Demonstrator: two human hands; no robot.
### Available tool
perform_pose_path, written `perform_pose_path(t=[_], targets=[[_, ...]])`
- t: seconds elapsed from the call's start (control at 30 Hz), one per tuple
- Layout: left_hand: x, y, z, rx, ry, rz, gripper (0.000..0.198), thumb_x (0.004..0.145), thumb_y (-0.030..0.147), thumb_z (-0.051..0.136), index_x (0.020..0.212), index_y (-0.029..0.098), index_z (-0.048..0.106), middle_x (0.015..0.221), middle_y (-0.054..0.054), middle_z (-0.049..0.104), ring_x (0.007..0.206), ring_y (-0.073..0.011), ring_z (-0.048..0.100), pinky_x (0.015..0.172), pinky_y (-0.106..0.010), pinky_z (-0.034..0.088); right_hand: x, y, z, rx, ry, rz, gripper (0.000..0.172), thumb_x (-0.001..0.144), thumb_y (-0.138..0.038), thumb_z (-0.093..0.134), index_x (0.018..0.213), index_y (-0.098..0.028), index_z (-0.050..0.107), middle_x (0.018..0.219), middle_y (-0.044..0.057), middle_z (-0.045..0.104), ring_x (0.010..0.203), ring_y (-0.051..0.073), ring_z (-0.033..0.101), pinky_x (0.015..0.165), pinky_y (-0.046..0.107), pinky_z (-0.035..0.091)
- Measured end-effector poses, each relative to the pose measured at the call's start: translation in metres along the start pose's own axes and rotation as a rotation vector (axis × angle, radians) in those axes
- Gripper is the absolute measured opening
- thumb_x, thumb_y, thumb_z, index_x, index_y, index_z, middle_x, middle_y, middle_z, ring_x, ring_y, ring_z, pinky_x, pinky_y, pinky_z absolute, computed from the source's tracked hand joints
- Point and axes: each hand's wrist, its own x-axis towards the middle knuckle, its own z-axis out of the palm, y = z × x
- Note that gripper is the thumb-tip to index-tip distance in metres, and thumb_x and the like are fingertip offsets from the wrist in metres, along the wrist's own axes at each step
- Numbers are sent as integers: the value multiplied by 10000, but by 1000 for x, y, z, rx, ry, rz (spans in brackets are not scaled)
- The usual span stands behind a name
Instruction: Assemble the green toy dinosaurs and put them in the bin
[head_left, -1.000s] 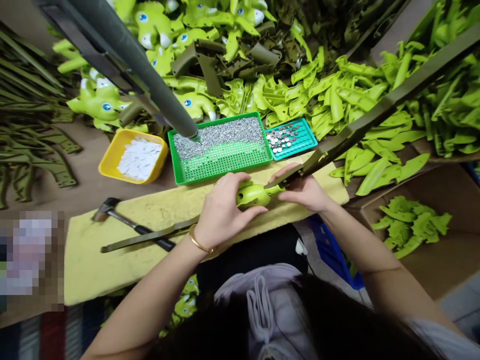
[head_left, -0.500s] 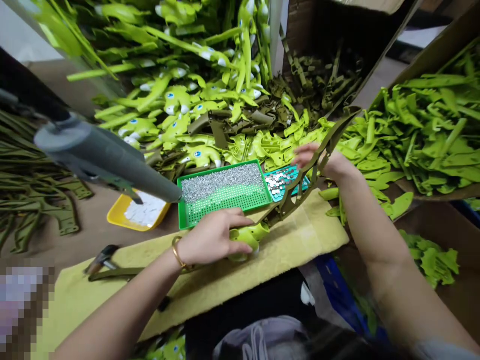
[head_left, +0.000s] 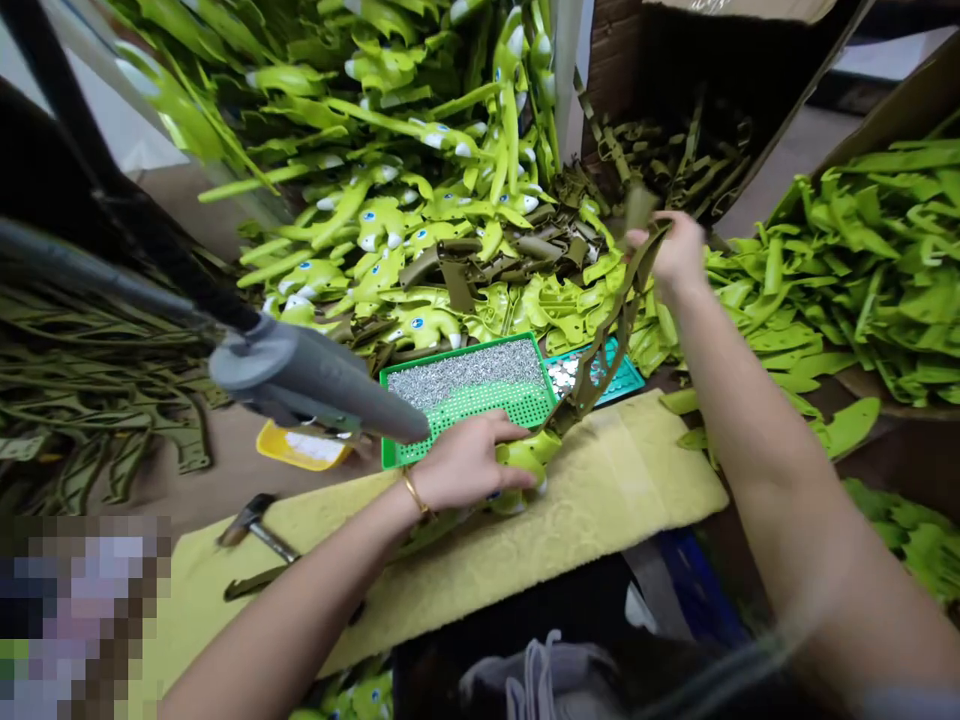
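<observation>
My left hand (head_left: 474,462), with a gold bangle at the wrist, is closed around a bright green plastic animal-shaped part (head_left: 529,456) on the yellow cloth. From that part a long olive plastic strip (head_left: 600,352) slants up toward the right. My right hand (head_left: 679,252) is raised by the strip's far end, its fingers bent around a smaller olive plastic piece (head_left: 640,208), blurred by motion. Whether the fingers also touch the strip cannot be made out. Below the strip are a green tray (head_left: 491,402) of small metal pins and a teal tray (head_left: 624,378) of silvery discs.
A hammer (head_left: 262,525) lies on the left of the yellow cloth (head_left: 637,480). A grey machine cylinder (head_left: 322,385) juts in above a yellow tray (head_left: 300,446). Green parts (head_left: 375,220) are heaped behind, more (head_left: 862,260) at right. An open carton (head_left: 615,60) stands at the back.
My right hand has risen from behind the strip to its far end and now has a small olive piece in its fingers. My left hand stays on the green part. The view has shifted slightly.
</observation>
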Motion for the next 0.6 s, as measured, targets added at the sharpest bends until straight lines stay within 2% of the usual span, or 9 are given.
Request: perform_pose_path(t=[0.03, 0.07, 0.1, 0.13, 0.23, 0.3, 0.37, 0.47, 0.6], targets=[[3, 1, 1, -2, 23, 2, 597, 714, 531, 717, 1204, 193, 668, 1056, -74, 631, 967, -260, 593, 844, -375, 449, -25, -3, -17, 93, 29, 20, 209, 817, -299, 588, 977, -202, 495, 919, 68, 624, 762, 146, 645, 740, 370, 569], [7, 1, 2, -6, 41, 2, 591, 714, 526, 716, 1197, 187, 673, 1055, -75, 635, 971, -260, 593, 849, -375, 448, -56, -7, -29, 387, 109, 6, 275, 757, -266, 663, 967, -230, 488, 995, 66, 616, 814, 148, 650, 750, 355, 568], [11, 2, 3, -13, 54, 2, 593, 710, 521, 719, 1194, 182, 675, 1052, -75, 638, 969, -259, 594, 850, -374, 447, -90, -11, -36, 466, 157, -12, 338, 726, -283, 685, 971, -262, 453, 1035, 31, 596, 849, 141, 654, 727, 330, 571], [14, 3, 3, -17, 61, 2, 603, 702, 519, 724, 1197, 179, 675, 1045, -74, 640, 960, -258, 596, 846, -372, 446, -126, -15, -38, 482, 137, 0, 365, 700, -311, 712, 956, -266, 456, 994, 10, 595, 819, 146, 660, 684, 326, 572], [21, 6, 6, -3, 67, 19, 636, 680, 521, 734, 1218, 190, 668, 1006, -63, 638, 916, -250, 597, 809, -364, 438, -222, -25, -20, 497, -77, 180, 357, 657, -305, 787, 887, -238, 522, 849, -10, 636, 748, 143, 651, 682, 316, 564], [23, 6, 8, 5, 82, 19, 625, 680, 524, 731, 1215, 204, 673, 986, -56, 629, 905, -245, 594, 789, -356, 429, -261, -28, -3, 457, -129, 207, 322, 682, -301, 779, 909, -239, 558, 839, -12, 647, 773, 140, 642, 736, 316, 552], [22, 6, 10, -4, 100, 7, 592, 687, 531, 722, 1188, 218, 688, 972, -50, 622, 898, -238, 590, 777, -348, 423, -275, -29, 8, 365, -123, 165, 263, 724, -298, 751, 919, -245, 583, 866, -7, 639, 826, 141, 623, 781, 318, 532], [20, 5, 12, -1, 127, 11, 561, 693, 530, 719, 1157, 215, 703, 957, -48, 625, 886, -231, 587, 775, -341, 421, -272, -28, 8, 263, -116, 113, 218, 733, -299, 748, 894, -240, 613, 934, 11, 608, 917, 156, 596, 801, 317, 513], [19, 6, 12, 34, 134, 34, 578, 696, 513, 731, 1172, 189, 694, 947, -53, 630, 875, -228, 589, 772, -336, 421, -265, -31, -1, 332, -206, 255, 241, 708, -317, 768, 878, -213, 631, 896, 11, 626, 837, 149, 603, 756, 309, 514]])
